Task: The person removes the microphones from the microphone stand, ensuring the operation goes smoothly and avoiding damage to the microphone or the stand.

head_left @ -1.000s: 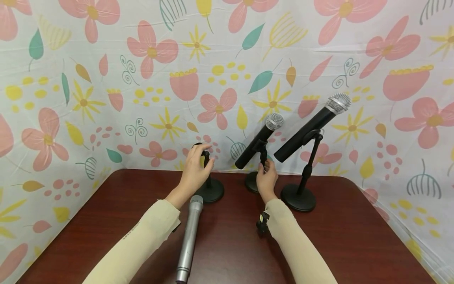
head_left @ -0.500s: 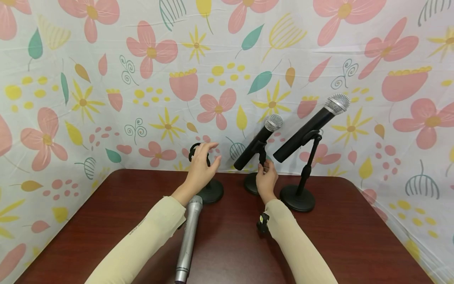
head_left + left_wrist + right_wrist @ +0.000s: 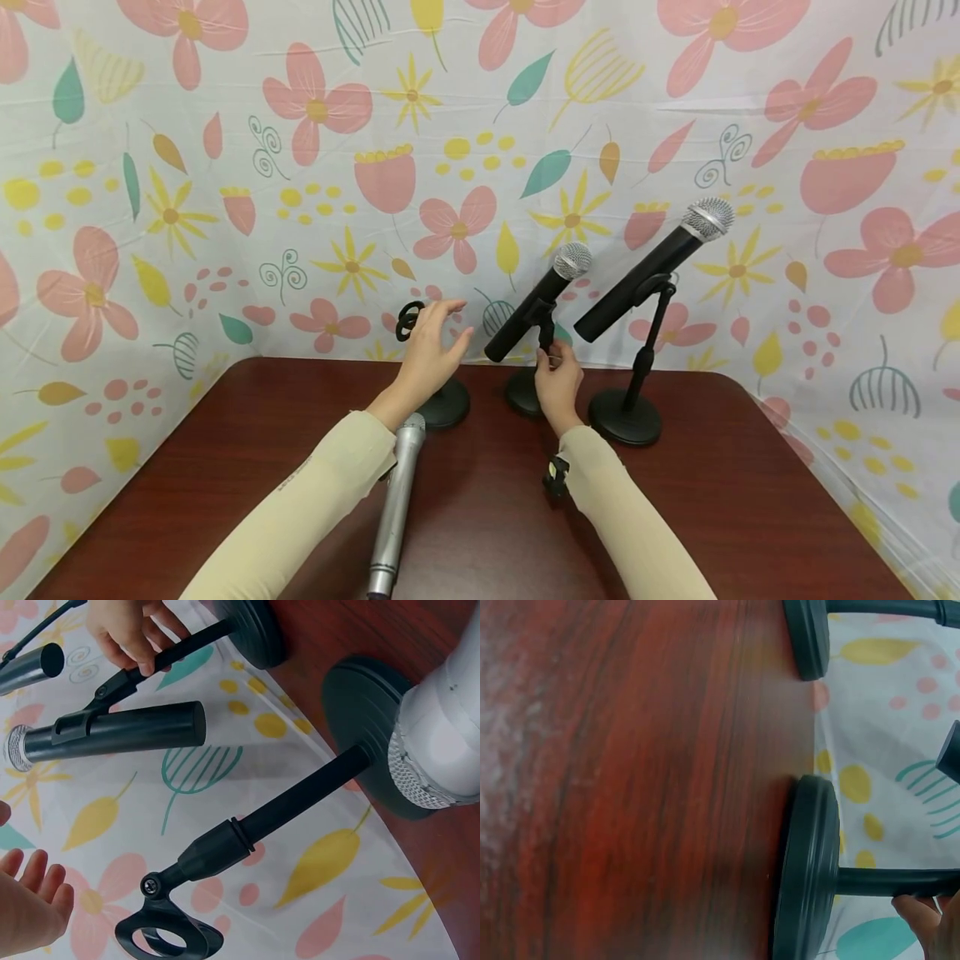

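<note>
The right grip [image 3: 558,383] pinches the middle stand [image 3: 196,646] by its stem [image 3: 877,882] at the rear of the table [image 3: 487,508], the left grip [image 3: 424,357] is spread and empty, and we judge the base [image 3: 808,877] weighty and the stiff stem the proper hold.

A glossy reddish-brown wood-grained tabletop [image 3: 630,780] fills the 9 o'clock side. Towards 5 o'clock stands a thick black disc-shaped base [image 3: 810,870], its slim black cylindrical pole [image 3: 877,881] pointing to 3 o'clock; at 4 o'clock the right hand [image 3: 936,922] touches that pole with bare fingers. A second black disc-shaped base [image 3: 808,637] sits at 1 o'clock. At 3 o'clock a black cylinder's end [image 3: 951,754] shows before white fabric [image 3: 885,742] printed pink, yellow and teal.
</note>
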The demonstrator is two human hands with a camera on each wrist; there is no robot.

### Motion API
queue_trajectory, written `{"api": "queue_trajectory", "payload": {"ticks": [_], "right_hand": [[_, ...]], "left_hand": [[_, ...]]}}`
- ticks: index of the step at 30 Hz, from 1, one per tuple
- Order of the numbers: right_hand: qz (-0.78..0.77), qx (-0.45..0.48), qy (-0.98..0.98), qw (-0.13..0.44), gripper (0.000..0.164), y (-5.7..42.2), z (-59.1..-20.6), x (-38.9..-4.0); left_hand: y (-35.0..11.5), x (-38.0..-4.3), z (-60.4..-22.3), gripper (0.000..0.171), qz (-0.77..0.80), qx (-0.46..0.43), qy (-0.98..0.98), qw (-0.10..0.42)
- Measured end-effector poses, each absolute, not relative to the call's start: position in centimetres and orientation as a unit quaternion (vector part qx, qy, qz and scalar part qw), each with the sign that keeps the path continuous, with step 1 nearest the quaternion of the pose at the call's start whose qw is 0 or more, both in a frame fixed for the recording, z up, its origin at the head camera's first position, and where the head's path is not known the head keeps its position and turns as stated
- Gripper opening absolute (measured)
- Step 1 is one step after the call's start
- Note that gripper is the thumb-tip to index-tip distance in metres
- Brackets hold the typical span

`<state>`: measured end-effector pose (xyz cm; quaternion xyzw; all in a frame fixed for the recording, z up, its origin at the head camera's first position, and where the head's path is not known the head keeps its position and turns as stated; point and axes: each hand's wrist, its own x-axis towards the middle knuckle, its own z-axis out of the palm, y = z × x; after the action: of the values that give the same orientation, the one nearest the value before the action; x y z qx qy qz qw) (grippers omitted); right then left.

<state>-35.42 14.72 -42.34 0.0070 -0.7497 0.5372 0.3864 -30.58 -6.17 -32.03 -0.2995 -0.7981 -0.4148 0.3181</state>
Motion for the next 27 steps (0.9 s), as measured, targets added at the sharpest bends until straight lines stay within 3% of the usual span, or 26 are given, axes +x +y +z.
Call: {"api": "queue_trajectory", "payload": {"ticks": [27], "right_hand": [[0.515,0.114,-0.768,0.364,0.018,13.0,-40.1,-32.4]], "left_hand": [[-3.9,-31.0,-29.5,0.048,-0.426,-0.285,-0.833,0.208]]}}
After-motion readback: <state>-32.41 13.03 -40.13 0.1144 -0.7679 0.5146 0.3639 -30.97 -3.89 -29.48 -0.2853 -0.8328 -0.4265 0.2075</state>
